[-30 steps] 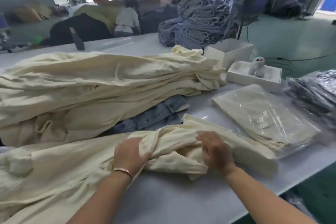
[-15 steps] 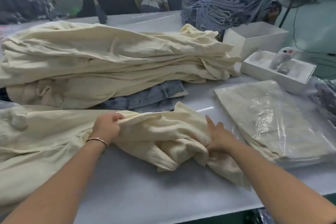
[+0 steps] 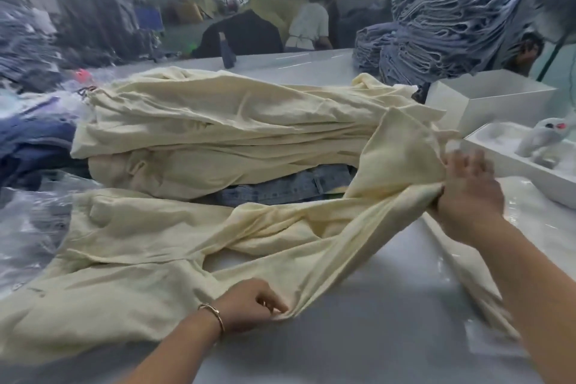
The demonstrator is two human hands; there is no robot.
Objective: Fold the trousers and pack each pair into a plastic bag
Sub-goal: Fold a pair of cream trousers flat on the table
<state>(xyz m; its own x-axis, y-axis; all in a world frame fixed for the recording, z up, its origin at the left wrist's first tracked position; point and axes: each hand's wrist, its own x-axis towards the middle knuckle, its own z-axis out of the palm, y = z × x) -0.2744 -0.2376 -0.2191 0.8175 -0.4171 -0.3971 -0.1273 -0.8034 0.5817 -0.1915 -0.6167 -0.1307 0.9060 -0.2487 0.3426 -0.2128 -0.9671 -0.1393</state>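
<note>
A cream pair of trousers (image 3: 149,246) lies spread across the white table (image 3: 367,330) in front of me. My left hand (image 3: 249,305) pinches its near edge against the table at the bottom centre. My right hand (image 3: 467,193) grips a bunched part of the same trousers and holds it raised at the right, so the cloth is stretched between both hands. Behind lies a pile of cream trousers (image 3: 237,134) on top of blue jeans (image 3: 290,187). A plastic bag with a folded cream pair (image 3: 477,293) shows partly under my right forearm.
Two white boxes (image 3: 486,100) stand at the right; the nearer tray (image 3: 530,171) holds a small white tool. A tall stack of blue denim (image 3: 448,19) stands at the back right. Plastic-wrapped dark garments (image 3: 28,140) lie at the left. A person works at a table behind.
My right hand has lifted the bunched trouser end up and to the right. My left hand has moved nearer to me, to the cloth's front edge. The trousers have opened out from a bundle.
</note>
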